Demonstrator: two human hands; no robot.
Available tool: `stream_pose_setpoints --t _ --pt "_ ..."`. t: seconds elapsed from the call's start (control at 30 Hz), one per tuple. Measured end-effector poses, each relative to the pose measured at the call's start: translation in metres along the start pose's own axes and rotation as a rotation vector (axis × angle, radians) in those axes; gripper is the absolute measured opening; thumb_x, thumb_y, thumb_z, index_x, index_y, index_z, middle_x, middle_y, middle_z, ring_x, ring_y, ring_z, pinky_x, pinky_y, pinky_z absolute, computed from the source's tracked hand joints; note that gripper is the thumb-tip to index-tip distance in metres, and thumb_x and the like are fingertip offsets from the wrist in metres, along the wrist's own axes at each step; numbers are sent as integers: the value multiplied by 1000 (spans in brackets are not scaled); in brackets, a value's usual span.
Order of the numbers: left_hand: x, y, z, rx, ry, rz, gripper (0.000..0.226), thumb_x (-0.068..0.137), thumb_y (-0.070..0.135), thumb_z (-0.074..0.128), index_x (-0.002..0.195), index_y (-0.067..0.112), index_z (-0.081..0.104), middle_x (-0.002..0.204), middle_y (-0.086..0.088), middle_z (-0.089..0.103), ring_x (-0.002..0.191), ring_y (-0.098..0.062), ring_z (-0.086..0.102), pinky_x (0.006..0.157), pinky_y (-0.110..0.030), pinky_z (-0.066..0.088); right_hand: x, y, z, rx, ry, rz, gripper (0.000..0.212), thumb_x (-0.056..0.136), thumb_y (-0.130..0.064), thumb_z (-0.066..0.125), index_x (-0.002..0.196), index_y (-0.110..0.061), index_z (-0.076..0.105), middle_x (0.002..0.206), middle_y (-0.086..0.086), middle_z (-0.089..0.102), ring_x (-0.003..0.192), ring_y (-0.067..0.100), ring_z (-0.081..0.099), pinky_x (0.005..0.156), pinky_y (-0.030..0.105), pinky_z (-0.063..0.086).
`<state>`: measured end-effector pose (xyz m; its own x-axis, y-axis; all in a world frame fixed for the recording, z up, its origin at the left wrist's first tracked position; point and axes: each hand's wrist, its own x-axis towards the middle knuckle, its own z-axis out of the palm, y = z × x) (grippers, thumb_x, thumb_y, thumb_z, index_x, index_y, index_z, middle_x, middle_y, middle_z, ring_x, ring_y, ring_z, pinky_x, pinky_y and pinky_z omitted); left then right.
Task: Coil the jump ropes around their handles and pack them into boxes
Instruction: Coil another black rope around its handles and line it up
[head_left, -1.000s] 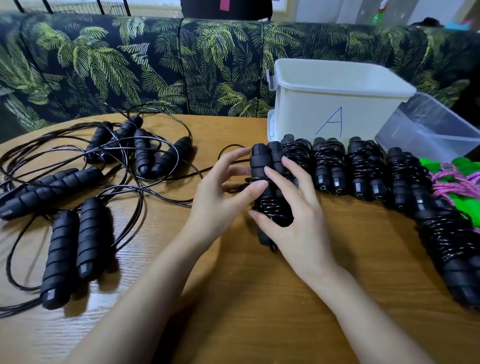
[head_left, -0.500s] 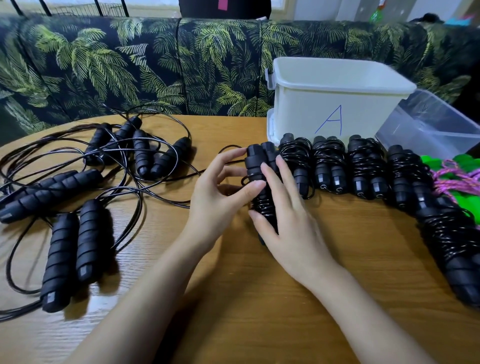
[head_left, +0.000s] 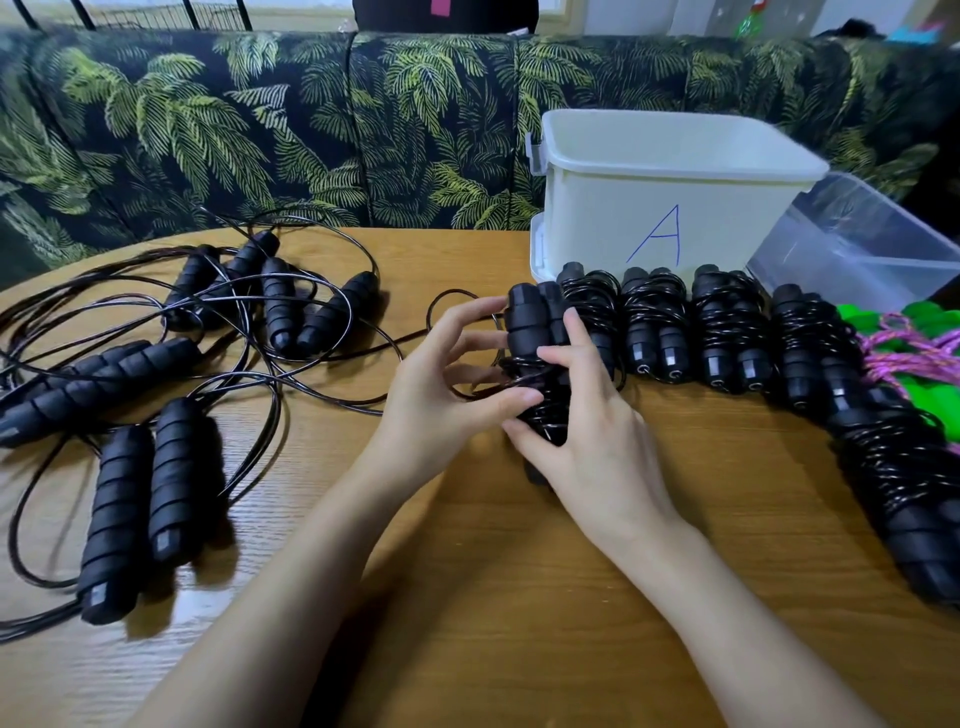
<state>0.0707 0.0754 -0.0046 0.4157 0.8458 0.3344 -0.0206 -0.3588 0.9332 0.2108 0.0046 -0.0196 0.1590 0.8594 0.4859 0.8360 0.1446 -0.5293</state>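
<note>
A black jump rope bundle (head_left: 530, 332), two foam handles wrapped in thin black cord, lies at the table's middle. My right hand (head_left: 587, 441) grips it from the right and over the top. My left hand (head_left: 441, 400) holds it from the left, thumb pressed on the cord, fingers spread around a loose loop. Several coiled black bundles (head_left: 722, 332) line up to the right, curving toward the near right edge. Uncoiled black ropes (head_left: 171, 364) with loose handles sprawl on the left. A white box marked "A" (head_left: 665, 202) stands open behind the row.
A clear plastic bin (head_left: 862, 244) lies tilted right of the white box. Green-handled ropes with pink cord (head_left: 914, 353) sit at the far right. A palm-print sofa back (head_left: 311, 130) runs behind the wooden table (head_left: 519, 597).
The bundle has shifted slightly toward the row of coiled ropes. My left fingers have spread and my thumb has slid lower on the cord; the right hand keeps its grip.
</note>
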Motion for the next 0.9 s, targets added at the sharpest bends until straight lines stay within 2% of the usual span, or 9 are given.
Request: stream_pose_setpoints --t 0.13,0.27,0.4,0.43,0.5,0.6,0.77,0.83,0.9 --pt "1 -4 -2 0 -12 -1 61 77 24 80 131 19 51 111 -6 69 92 -14 68 84 -31 57 2 5 -4 32 -36 23 61 81 -39 77 129 -21 45 163 -9 22 127 20 54 82 33 49" --pt "4 -5 -6 -36 23 -47 54 80 18 71 130 17 52 106 0 69 93 -7 65 86 -28 53 2 4 -5 168 -46 -1 67 77 -48 72 133 -26 42 151 -40 16 126 13 54 87 30 50" --pt "6 -6 -10 -117 -23 -142 50 81 18 74 127 20 57 103 0 73 98 -13 67 89 -30 54 2 6 -4 306 -34 -8 68 75 -45 75 133 -28 44 143 -48 23 124 -7 49 96 23 47" --pt "6 -5 -11 -147 -30 -167 51 80 18 78 126 19 58 102 0 74 98 -12 68 86 -27 54 1 7 -4 342 -41 -5 67 76 -41 78 132 -29 46 143 -47 26 123 -11 48 97 20 45" --pt "6 -2 -14 -203 -37 -213 55 75 21 77 128 19 58 101 2 75 97 -9 69 81 -21 52 2 7 -5 417 -64 -12 59 76 -38 80 124 -34 47 154 -30 30 130 -8 45 101 16 43" --pt "6 -2 -18 -238 -61 -244 65 77 18 81 136 17 54 115 -1 72 107 -10 67 81 -18 51 1 5 -7 524 -97 -22 54 74 -43 76 121 -35 49 157 -17 34 136 0 44 108 24 40" --pt "7 -1 -23 -325 -175 -257 103 62 45 90 148 15 41 133 -7 63 127 -20 57 92 -22 49 1 2 -10 618 -166 -43 51 76 -36 76 120 -34 51 157 -13 35 137 1 42 114 30 36" --pt "7 2 -23 -340 -147 -255 104 60 48 90 147 15 42 132 -7 64 124 -19 59 91 -23 49 0 2 -7 650 -185 -37 54 79 -35 75 125 -35 48 159 -15 31 141 2 37 116 35 34" --pt "7 3 -21 -355 -90 -255 95 63 37 90 144 16 47 125 -6 68 118 -17 62 90 -23 49 -1 2 -3 662 -188 -39 59 81 -33 74 133 -33 45 161 -15 26 145 3 31 118 34 31"
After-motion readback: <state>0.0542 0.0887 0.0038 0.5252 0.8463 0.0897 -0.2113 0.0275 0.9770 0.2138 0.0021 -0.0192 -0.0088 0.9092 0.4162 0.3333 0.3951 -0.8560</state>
